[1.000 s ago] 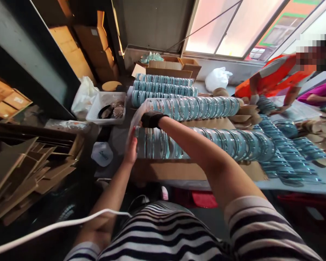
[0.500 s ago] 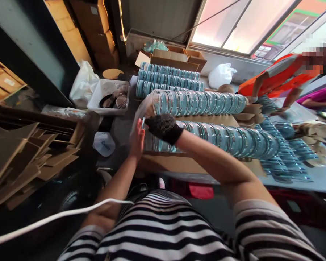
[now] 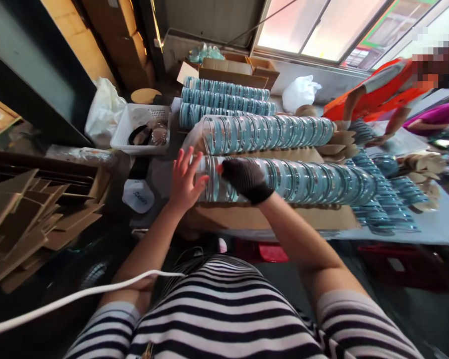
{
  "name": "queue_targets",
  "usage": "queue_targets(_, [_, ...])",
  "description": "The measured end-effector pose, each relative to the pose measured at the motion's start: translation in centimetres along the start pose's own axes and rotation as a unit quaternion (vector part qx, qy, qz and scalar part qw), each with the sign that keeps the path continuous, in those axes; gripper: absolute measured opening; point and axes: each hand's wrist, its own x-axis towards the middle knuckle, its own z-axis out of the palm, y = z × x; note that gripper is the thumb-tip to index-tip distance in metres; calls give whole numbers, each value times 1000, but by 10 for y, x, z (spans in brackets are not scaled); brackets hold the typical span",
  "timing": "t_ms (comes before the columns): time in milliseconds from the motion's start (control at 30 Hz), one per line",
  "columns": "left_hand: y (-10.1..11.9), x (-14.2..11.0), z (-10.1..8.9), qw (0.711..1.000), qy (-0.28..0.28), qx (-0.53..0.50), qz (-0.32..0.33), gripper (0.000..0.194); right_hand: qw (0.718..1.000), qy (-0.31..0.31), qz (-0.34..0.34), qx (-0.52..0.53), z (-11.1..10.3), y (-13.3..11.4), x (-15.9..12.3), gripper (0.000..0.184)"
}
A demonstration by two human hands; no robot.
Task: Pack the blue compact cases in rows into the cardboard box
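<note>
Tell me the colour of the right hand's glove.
The glove is black, seen best in the head view.

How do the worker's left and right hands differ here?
The left hand is bare; the right hand wears a dark glove. The left hand's fingers are spread, while the right hand's look curled. Both are at the left end of the nearest row of round glassware.

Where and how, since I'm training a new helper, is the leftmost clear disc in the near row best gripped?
The leftmost disc is probably best pinched by its upper rim, from above and the left end. Those in the near row stand on edge, curved rims exposed on top, and the others line up to its right.
</note>
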Motion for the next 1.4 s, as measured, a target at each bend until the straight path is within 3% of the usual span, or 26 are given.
queue_targets(33, [6, 3, -2, 999, -39, 27, 22, 57, 1000, -7, 10, -23, -14, 12, 19, 39])
queue_targets(100, [13, 7, -2, 993, -90, 64, 40, 48, 994, -97, -15, -47, -31, 30, 59, 34])
queue_targets(200, [15, 8, 2, 992, -88, 87, 39, 44, 967, -214, -111, -80, -31, 33, 107, 30])
queue_targets(267, [14, 6, 4, 992, -84, 89, 42, 44, 952, -229, -168, -110, -27, 26, 121, 29])
queue_targets(333, [13, 5, 3, 991, -85, 91, 44, 45, 954, -201, -183, -128, -26, 20, 121, 28])
queue_targets(433, [13, 5, 1, 991, -90, 95, 39, 43, 976, -115, -167, -77, -30, 22, 96, 28])
queue_targets(533, [14, 5, 0, 991, -91, 90, 35, 42, 985, -55, -162, 5, -24, 24, 46, 30])
queue_targets(600, [13, 5, 0, 991, -93, 83, 39, 45, 988, -40, -147, 1, -6, 19, 5, 32])
queue_targets(700, [10, 5, 0, 991, -96, 84, 42, 47, 992, -66, -108, -29, 42, 1, -48, 41])
queue_targets(800, [11, 6, -1, 990, -92, 94, 41, 46, 992, -82, -91, -25, 84, -11, -79, 50])
queue_targets(900, [21, 9, -2, 986, -91, 132, 42, 44, 995, -70, -78, -9, 84, 1, -83, 43])
queue_targets(1033, [43, 17, 8, 977, -118, 160, 73, 50, 996, 71, 55, 1, 23, 47, -40, 37])
queue_targets(1067, [46, 18, 12, 976, -132, 153, 78, 54, 996, 64, 67, -9, 7, 59, -20, 37])
queue_targets(1133, [50, 21, 22, 975, -155, 142, 79, 59, 998, -46, 41, -26, -15, 76, 25, 36])
queue_targets(1233, [48, 22, 30, 973, -160, 146, 77, 61, 982, -181, -48, -31, -23, 82, 83, 39])
queue_targets(1333, [45, 21, 30, 972, -155, 155, 80, 61, 971, -211, -107, -46, -22, 77, 103, 39])
queue_targets(1400, [45, 20, 27, 970, -161, 162, 79, 61, 976, -171, -119, -61, -27, 74, 90, 32])
